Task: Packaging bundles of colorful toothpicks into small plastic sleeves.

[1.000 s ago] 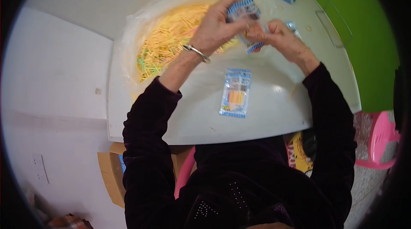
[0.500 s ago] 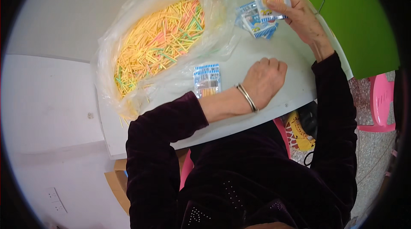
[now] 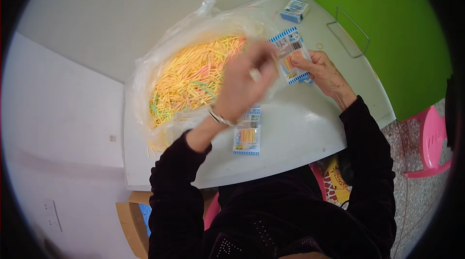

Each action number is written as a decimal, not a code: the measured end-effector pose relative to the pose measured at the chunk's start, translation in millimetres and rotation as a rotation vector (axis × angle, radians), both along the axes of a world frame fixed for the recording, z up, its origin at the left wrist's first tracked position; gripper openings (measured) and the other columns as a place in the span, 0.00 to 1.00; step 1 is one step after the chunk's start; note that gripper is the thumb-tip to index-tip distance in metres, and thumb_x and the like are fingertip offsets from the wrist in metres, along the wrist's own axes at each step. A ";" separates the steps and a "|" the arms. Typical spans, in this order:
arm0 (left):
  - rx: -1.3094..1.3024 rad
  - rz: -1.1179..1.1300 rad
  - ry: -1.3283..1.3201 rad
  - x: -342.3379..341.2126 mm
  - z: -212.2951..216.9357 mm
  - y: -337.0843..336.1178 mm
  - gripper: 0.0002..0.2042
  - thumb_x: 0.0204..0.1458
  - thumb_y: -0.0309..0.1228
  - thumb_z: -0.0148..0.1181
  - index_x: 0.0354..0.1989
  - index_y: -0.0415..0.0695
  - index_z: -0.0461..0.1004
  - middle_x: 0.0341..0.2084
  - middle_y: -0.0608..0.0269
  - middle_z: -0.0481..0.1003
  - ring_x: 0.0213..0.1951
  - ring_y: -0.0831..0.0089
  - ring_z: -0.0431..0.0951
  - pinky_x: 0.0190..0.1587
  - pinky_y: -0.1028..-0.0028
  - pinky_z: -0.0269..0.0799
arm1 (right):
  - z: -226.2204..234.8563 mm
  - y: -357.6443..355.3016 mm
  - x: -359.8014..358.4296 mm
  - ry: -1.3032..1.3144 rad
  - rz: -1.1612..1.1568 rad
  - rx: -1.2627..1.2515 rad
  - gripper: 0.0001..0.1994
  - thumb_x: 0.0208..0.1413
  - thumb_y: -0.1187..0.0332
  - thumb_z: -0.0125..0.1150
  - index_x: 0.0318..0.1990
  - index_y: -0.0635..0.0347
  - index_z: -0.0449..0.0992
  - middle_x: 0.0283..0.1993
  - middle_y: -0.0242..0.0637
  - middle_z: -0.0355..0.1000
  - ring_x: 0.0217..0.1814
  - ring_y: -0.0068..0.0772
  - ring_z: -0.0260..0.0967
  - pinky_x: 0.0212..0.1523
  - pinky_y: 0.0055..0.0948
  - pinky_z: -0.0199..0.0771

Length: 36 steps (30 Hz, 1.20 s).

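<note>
My right hand (image 3: 328, 76) pinches a small clear packet (image 3: 289, 54) with blue-striped ends and thin coloured sticks inside, holding it by its right edge. Part of another packet shows beneath its lower end. My left hand (image 3: 244, 82), wearing a silver bangle, is smeared by motion between that packet and a large clear plastic bag (image 3: 143, 82). The left fingers are bent, but whether they hold anything is unclear. Inside the bag lies a heap of thin yellow, pink and green sticks (image 3: 186, 75). Below my left wrist, a filled packet (image 3: 248, 135) lies flat on the table.
A bundle of blue-and-white packets (image 3: 294, 11) sits at the far side of the white table (image 3: 300, 128). Near it are a rubber band (image 3: 319, 46) and a wire stand (image 3: 356, 36) by the green panel (image 3: 387, 26). A pink chair (image 3: 430, 138) stands on the right.
My left hand has moved from the table's front, where it was closed, up and left beside the bag. The view has shifted; my right hand still holds the packet, now lower and tilted.
</note>
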State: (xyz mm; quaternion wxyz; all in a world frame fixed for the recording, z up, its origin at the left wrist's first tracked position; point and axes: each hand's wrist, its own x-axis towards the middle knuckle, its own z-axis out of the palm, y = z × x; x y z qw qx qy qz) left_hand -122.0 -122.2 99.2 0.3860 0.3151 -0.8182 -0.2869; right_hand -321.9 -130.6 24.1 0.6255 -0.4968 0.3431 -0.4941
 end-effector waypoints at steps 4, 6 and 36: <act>0.125 0.083 0.426 20.1 32.9 -35.8 0.09 0.48 0.22 0.55 0.39 0.38 0.68 0.30 0.64 0.73 0.33 0.79 0.73 0.37 0.80 0.68 | -2.3 1.1 13.4 0.004 0.089 0.002 0.14 0.55 0.63 0.56 0.43 0.64 0.74 0.39 0.32 0.73 0.37 0.18 0.70 0.39 0.20 0.70; 0.132 0.088 0.452 29.4 27.6 -39.0 0.10 0.48 0.23 0.56 0.39 0.38 0.68 0.30 0.63 0.73 0.33 0.78 0.73 0.37 0.80 0.68 | -5.3 -1.4 21.1 0.065 0.190 -0.019 0.14 0.56 0.62 0.55 0.43 0.64 0.74 0.39 0.31 0.73 0.38 0.18 0.70 0.39 0.20 0.70; 0.245 -0.005 0.214 35.3 -24.8 -5.5 0.18 0.46 0.24 0.58 0.47 0.39 0.63 0.34 0.60 0.72 0.37 0.77 0.73 0.37 0.78 0.70 | 1.0 10.7 50.3 -0.202 0.312 0.253 0.20 0.60 0.57 0.46 0.46 0.67 0.69 0.41 0.35 0.72 0.45 0.23 0.69 0.47 0.23 0.68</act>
